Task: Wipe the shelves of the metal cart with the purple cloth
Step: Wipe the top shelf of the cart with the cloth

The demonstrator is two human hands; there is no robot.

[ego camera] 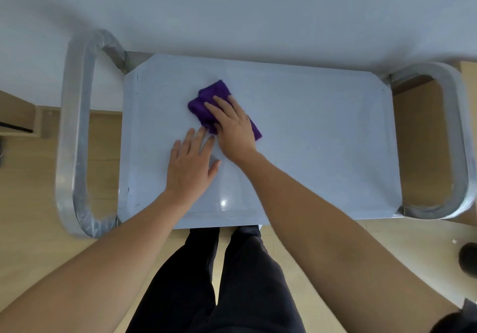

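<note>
The floor (31, 178) is light wood; the wall (232, 10) is pale. The cart (322, 139) stands against the wall, top shelf facing up, with a tubular handle loop at each end. Dark trousers (219, 281) show below the shelf's near edge. The right hand (232, 123) lies flat, fingers extended, pressing the cloth (206, 98) onto the shelf left of centre. The left hand (189, 165) rests flat on the shelf, fingers spread, fingertips just beside the cloth.

free: top shelf (322, 139) bare on its whole right half and near left edge | blocked: centre taken by purple cloth (206, 103) and both hands | sides: handle loops (77, 131) stand at each end
</note>
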